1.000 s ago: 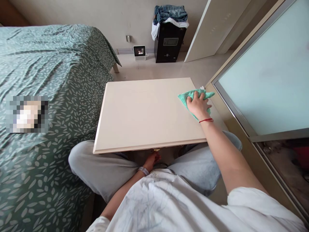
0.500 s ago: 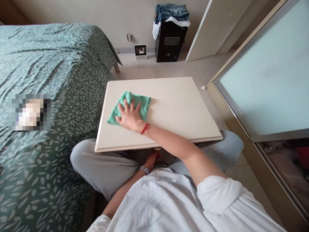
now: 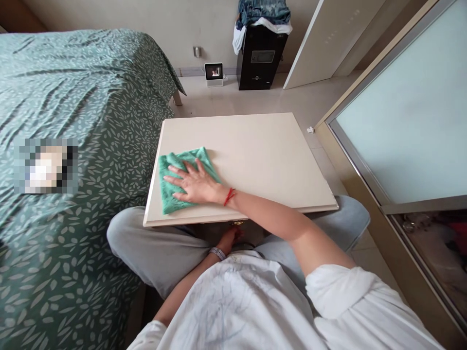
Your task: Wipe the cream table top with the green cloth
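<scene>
My right hand (image 3: 195,183) lies flat with spread fingers on a green cloth (image 3: 171,197), pressing it against the left part of a cream tabletop (image 3: 255,155). A red string bracelet circles that wrist. The cloth is spread out, with a small fold above the fingertips. Below the near edge of the top, my left hand (image 3: 230,238) rests in my lap between the knees, close to a small brass-coloured fitting (image 3: 238,222) under the edge. Its fingers are in shadow and partly hidden, so I cannot see whether it holds anything.
A bed with a green leaf-patterned cover (image 3: 120,116) stands at the left, a blurred-out item on it. Beyond the table are a small screen (image 3: 214,73) and a black cabinet (image 3: 260,63) topped with folded jeans (image 3: 264,12). A sliding glass door (image 3: 408,126) runs along the right.
My right hand and the green cloth have slid nearer to me, toward the table's near left corner, and turned so the fingers point more to the left. The left hand stays in place.
</scene>
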Demonstrator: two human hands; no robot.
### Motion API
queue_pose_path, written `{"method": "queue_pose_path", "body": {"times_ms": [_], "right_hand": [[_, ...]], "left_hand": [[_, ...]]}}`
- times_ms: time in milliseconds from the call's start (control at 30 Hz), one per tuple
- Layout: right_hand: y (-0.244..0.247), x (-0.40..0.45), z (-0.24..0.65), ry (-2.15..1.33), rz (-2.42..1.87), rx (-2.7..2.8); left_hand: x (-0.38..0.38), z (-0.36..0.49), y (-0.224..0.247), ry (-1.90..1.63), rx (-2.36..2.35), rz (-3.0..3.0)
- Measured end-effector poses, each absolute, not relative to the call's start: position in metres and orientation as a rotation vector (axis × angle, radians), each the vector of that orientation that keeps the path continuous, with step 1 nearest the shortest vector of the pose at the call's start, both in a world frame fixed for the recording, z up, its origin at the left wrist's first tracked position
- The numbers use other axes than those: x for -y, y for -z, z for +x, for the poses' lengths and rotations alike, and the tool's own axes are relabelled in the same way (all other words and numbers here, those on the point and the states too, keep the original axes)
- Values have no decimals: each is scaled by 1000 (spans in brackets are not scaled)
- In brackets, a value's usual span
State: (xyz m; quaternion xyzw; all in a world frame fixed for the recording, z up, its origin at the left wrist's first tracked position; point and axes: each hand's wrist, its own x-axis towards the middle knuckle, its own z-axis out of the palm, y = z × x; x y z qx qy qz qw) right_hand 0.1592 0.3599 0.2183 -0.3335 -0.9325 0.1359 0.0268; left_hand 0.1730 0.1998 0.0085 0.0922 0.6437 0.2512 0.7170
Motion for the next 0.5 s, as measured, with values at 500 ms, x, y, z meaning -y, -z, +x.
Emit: {"method": "queue_pose_path", "body": {"times_ms": [500], "right_hand": [[-192, -338, 495, -184, -2297, 1890]], "left_hand": [[-200, 174, -16, -529, -1433, 184]]}}
